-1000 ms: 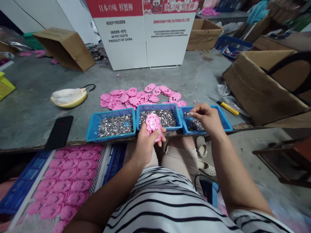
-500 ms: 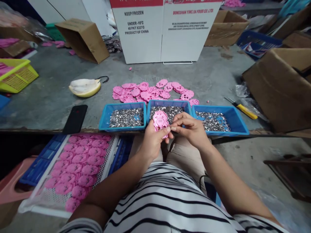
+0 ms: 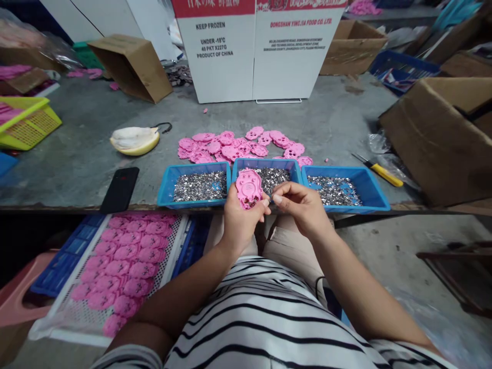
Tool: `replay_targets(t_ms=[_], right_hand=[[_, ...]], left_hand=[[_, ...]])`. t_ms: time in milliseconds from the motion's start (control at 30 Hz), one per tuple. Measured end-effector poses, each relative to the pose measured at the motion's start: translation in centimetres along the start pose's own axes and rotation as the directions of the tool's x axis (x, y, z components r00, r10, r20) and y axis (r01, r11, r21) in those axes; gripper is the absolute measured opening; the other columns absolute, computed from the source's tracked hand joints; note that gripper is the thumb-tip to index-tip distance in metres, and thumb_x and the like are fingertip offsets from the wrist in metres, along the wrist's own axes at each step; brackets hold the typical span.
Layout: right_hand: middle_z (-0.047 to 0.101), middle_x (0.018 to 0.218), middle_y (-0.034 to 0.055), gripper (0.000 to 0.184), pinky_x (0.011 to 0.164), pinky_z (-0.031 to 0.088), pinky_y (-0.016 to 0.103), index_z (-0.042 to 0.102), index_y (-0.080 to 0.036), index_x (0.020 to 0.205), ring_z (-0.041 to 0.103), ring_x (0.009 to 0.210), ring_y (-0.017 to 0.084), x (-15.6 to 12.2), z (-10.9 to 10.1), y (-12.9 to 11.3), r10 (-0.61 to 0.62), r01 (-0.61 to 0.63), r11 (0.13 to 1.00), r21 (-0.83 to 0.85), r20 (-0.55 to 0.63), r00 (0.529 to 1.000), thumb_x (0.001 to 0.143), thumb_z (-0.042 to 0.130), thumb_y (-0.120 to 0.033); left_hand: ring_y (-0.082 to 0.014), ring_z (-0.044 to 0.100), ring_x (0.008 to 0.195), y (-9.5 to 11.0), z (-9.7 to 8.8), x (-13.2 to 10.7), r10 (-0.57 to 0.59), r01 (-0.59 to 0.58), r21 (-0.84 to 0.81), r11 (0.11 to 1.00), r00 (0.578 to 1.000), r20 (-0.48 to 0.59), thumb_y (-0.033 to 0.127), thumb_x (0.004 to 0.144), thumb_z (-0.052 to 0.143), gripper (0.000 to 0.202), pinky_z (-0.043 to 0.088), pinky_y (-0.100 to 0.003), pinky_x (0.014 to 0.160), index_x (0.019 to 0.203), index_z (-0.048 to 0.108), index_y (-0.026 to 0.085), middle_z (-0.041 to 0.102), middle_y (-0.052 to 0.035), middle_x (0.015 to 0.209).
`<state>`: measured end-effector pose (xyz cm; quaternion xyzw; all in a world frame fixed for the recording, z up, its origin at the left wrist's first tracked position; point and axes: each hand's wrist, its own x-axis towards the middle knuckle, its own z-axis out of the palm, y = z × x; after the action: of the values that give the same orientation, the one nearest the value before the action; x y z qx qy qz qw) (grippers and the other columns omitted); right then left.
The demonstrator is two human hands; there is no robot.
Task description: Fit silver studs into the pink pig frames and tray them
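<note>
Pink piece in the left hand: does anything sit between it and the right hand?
Nothing visible does. The left hand holds the pink piece in front of the middle blue tray, and the right hand has its pinched fingertips right beside it, only a small gap between.

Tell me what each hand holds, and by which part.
Left hand grips a pink plastic piece by its lower edge. Right hand is pinched beside it; anything it pinches is too small to tell.

We see an assembly workshop: a grey concrete worktable [image 3: 77, 154], three blue plastic trays of silver metal parts [image 3: 166, 187] and a heap of pink plastic shells [image 3: 230, 146] at 12 o'clock, brown cardboard boxes [image 3: 434, 138] at 2 o'clock.
</note>
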<state>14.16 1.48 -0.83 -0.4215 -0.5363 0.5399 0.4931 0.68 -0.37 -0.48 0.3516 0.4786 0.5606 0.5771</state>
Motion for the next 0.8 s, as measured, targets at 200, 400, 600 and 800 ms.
replay_targets(t_ms=[200, 400, 600, 800], right_hand=[[0.060, 0.075, 0.0046, 0.026, 0.067, 0.043, 0.031, 0.061, -0.018, 0.066, 0.055, 0.071, 0.016, -0.1, 0.1, -0.3, -0.083, 0.092, 0.986, -0.139, 0.074, 0.994, 0.075, 0.075, -0.039], [0.059, 0.094, 0.0083, 0.020, 0.083, 0.045, 0.036, 0.060, -0.018, 0.071, 0.056, 0.092, 0.020, 0.0, -0.4, -1.0, -0.207, 0.229, 0.927, -0.297, 0.103, 0.973, 0.084, 0.064, -0.033], [0.055, 0.126, 0.0102, 0.013, 0.104, 0.036, 0.045, 0.060, -0.018, 0.080, 0.048, 0.121, 0.025, 0.6, -1.1, -2.3, -0.317, 0.431, 0.739, -0.517, 0.298, 0.900, 0.090, 0.058, -0.026], [0.052, 0.134, 0.0122, 0.018, 0.109, 0.032, 0.047, 0.059, -0.017, 0.083, 0.044, 0.128, 0.026, 1.0, -1.5, -3.0, -0.258, 0.466, 0.699, -0.542, 0.417, 0.872, 0.093, 0.055, -0.031]], left_hand=[[-0.0040, 0.055, 0.053, -0.4, -0.2, -0.1, 0.010, -0.009, 0.072, 0.997, 1.000, -0.017, 0.025, 0.064, 0.067, 0.047, 0.040, -0.013, 0.043, 0.102, 0.040, 0.015, 0.060, -0.0002, 0.081], [-0.0055, 0.056, 0.059, 0.1, -0.5, -0.2, -0.023, 0.031, -0.042, 0.999, 0.985, 0.174, 0.033, 0.068, 0.061, 0.053, 0.043, -0.017, 0.049, 0.113, 0.040, 0.015, 0.061, -0.0046, 0.090], [-0.0077, 0.058, 0.063, 1.2, -0.7, -0.5, -0.103, 0.160, -0.155, 0.975, 0.940, 0.325, 0.036, 0.069, 0.047, 0.074, 0.039, -0.017, 0.049, 0.138, 0.028, 0.018, 0.060, -0.0088, 0.097], [-0.0084, 0.054, 0.054, 1.8, -0.6, -0.7, -0.139, 0.179, -0.079, 0.981, 0.922, 0.362, 0.039, 0.069, 0.044, 0.081, 0.038, -0.020, 0.041, 0.143, 0.018, 0.019, 0.058, -0.0073, 0.095]])
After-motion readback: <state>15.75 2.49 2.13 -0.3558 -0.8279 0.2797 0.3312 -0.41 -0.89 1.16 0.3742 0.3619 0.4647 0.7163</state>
